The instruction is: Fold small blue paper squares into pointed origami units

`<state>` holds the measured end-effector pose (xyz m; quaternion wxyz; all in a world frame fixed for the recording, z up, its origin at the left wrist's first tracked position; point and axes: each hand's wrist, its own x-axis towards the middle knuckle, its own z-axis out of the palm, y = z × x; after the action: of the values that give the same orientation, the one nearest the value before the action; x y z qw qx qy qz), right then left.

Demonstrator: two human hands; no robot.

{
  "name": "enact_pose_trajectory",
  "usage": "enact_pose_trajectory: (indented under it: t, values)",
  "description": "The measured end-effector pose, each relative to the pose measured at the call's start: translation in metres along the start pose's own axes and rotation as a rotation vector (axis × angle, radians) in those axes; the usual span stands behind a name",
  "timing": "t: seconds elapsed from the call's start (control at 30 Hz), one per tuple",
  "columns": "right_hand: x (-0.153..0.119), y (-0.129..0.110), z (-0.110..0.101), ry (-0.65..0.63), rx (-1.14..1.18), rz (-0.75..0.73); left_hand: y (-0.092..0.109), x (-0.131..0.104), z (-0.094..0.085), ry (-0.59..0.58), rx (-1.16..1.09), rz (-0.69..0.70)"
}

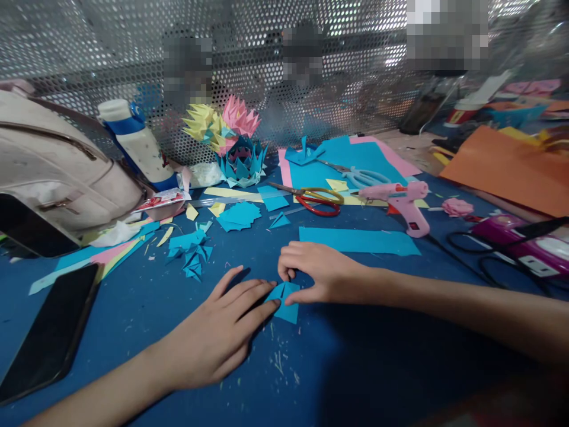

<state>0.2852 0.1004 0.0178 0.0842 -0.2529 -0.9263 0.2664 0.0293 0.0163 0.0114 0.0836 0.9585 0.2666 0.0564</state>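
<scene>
A small blue paper piece (288,309) with folded flaps lies on the dark blue table in front of me. My left hand (229,323) rests palm down at its left side, fingers stretched out and fingertips pressing on the paper. From the right, my right hand (322,276) has its thumb on the paper's right edge and its other fingers curled at the top corner. Beyond them are a long blue paper strip (355,240), a stack of blue paper squares (240,216), a folded blue triangle (280,220) and several folded blue pieces (190,249).
A pink glue gun (398,198), red-and-yellow-handled scissors (317,204) and light-blue-handled scissors (367,177) lie farther back. Paper flowers (242,160) stand near a perforated metal panel (347,107). At left are a phone (51,332), a bottle (137,142) and a bag (66,154); a purple power strip (520,243) sits right.
</scene>
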Motion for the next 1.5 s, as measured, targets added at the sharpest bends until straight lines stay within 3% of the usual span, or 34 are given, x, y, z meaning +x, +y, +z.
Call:
enact_pose_trajectory:
  t: [0.2, 0.47, 0.67, 0.97, 1.23, 1.5]
  values:
    - [0.0007, 0.0008, -0.0023, 0.02, 0.205, 0.049, -0.0001, -0.0006, -0.0025, -0.005, -0.029, 0.028]
    - [0.0024, -0.0019, 0.0037, 0.084, 0.28, 0.041, 0.0005, 0.0006, -0.0023, 0.029, -0.048, 0.053]
    - [0.0034, -0.0022, 0.002, 0.115, 0.233, 0.07, 0.0012, 0.0017, -0.0033, 0.001, -0.01, 0.016]
    - [0.001, 0.0006, -0.0013, 0.162, 0.138, 0.026, 0.0003, 0.0012, -0.0034, 0.035, 0.099, 0.068]
    - [-0.0033, 0.004, 0.0047, 0.23, -0.006, -0.158, 0.0026, 0.0021, -0.0046, 0.018, 0.148, 0.071]
    - [-0.0056, 0.002, -0.0015, 0.139, -0.32, -0.392, 0.0015, 0.0015, -0.0036, 0.031, 0.137, 0.051]
